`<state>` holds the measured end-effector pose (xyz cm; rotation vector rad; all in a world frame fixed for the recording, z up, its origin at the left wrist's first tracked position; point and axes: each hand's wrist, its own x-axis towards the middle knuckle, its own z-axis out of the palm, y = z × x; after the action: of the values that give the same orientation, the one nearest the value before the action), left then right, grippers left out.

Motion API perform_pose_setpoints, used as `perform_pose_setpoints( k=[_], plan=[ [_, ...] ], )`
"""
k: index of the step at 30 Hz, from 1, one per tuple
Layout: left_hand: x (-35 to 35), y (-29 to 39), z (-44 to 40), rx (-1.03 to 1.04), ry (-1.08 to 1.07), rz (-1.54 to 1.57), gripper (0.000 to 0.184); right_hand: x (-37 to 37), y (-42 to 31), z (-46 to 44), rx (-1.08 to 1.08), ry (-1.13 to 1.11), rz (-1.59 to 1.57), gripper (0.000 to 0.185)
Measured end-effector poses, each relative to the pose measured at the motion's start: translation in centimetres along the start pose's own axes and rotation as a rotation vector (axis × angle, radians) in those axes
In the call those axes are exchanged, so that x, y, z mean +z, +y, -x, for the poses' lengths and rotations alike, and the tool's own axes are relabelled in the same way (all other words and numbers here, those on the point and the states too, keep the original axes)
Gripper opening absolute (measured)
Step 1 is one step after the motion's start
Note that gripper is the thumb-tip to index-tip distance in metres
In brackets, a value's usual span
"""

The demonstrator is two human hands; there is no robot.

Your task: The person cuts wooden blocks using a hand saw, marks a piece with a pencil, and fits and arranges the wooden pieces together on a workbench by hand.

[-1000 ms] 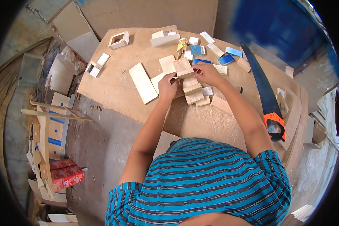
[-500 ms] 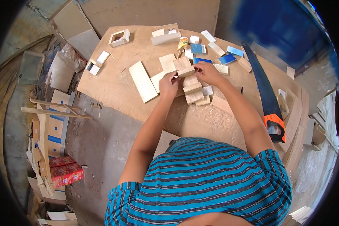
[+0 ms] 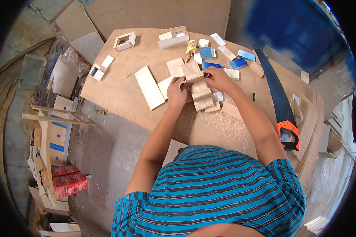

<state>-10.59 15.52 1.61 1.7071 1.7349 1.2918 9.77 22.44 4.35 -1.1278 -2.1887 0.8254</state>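
Observation:
In the head view, a small wooden block [image 3: 194, 77] is pinched at its left end by my left hand [image 3: 178, 93]. My right hand [image 3: 218, 78] has its thumb and fingers closed at the same block's right end. Just behind it lies a flat wood piece [image 3: 190, 68], touching or nearly touching. A row of other wood pieces [image 3: 201, 94] runs toward me below the hands. Left of my left hand are a long pale board [image 3: 150, 87] and a shorter pale board [image 3: 165, 85], partly hidden by the hand.
A handsaw [image 3: 277, 91] with an orange handle [image 3: 288, 135] lies along the right side of the wooden table [image 3: 114, 87]. Blue and white offcuts, a yellow cup [image 3: 191, 46] and box-like wood frames [image 3: 125, 41] sit toward the back. Red cartons [image 3: 69, 181] stand on the floor at left.
Both hands keep their places on the block with barely any movement. The whole view has shifted very slightly.

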Motion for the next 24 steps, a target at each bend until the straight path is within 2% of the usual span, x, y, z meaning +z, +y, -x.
perform_pose_setpoints(
  k=[5, 8, 24],
  plan=[
    [-0.23, 0.89, 0.02, -0.031, -0.03, -0.011, 0.026, 0.02, 0.31, -0.15, 0.003, 0.01, 0.003, 0.031],
    [-0.16, 0.56, -0.01, 0.031, -0.014, -0.055, 0.027, 0.18, 0.51, -0.24, 0.013, 0.016, 0.001, 0.031],
    [-0.28, 0.23, 0.27, 0.08, -0.025, -0.048, 0.026, -0.17, -0.07, 0.31, -0.001, -0.005, -0.007, 0.031]
  ],
)
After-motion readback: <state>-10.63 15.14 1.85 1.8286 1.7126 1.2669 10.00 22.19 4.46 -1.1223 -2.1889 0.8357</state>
